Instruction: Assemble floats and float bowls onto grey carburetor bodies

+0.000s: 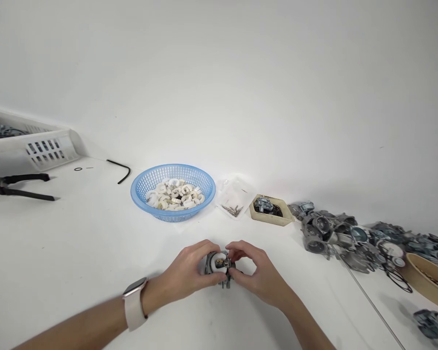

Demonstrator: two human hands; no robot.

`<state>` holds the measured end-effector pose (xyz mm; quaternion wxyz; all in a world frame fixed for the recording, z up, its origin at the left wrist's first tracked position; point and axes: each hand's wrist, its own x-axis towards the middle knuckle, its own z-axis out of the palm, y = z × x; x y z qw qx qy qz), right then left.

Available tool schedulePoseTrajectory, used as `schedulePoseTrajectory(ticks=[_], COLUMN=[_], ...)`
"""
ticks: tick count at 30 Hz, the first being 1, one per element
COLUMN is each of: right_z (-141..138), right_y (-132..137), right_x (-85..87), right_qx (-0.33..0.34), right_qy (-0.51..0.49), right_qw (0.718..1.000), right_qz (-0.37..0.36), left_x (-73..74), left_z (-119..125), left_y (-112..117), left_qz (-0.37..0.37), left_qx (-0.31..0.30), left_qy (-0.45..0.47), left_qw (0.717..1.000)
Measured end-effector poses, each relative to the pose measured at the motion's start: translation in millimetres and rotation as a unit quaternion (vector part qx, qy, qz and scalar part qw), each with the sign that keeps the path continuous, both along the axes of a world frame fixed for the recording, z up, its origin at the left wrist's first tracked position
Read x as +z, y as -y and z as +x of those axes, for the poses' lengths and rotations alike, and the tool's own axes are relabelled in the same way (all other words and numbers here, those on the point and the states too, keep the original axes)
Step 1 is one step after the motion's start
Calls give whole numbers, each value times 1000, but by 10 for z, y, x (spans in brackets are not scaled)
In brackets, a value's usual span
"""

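Observation:
A small grey metal carburetor (208,264) sits on the white table in front of me, its open side up. A white ring-shaped float (214,265) lies in it around brass parts. My left hand (190,267) is closed around its left side, thumb at the near edge and fingers at the far edge. At the right side, the thumb and fingertips of my right hand (257,270) close on the carburetor's edge near the float's hinge end. Whether a small part such as a pin is between those fingertips is hidden.
Beyond my hands stand a blue basket (173,217) of white floats, a plastic bag (235,194) with small metal pins, and a beige tray (272,218). Carburetor bodies (321,228) are heaped right, beside a tan bowl (421,287). Black-handled pliers (22,184) and a white crate (32,150) are left.

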<state>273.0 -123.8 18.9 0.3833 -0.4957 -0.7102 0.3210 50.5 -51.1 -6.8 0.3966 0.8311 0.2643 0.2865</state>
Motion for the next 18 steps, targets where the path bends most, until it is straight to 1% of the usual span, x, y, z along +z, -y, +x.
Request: schedulePoseTrajectory(ticks=[3,5,8,12,15,18], right_z=[1,-16,-76,-160,-171,-141], right_y=[19,32,31,-31,-112,-139], right_x=[27,40,31,30,112,252], right_qx=[2,11,18,2,23,45], right_qy=[15,39,72,114,177,280], right_qw=[1000,999,996,993,984,959], right_qz=[0,-15,-47,-38,-21,2], left_x=[-52,-72,-55,-37,-80,-117], left_z=[-31,-57,-83,-93,-108,-126], left_y=[-20,-45,-93,-153,-209,-270], left_qz=[-5,-14,-31,-38,-28,-6], left_qx=[1,13,24,39,74,90], left_qy=[13,37,57,57,61,60], left_qw=[1000,999,998,997,995,994])
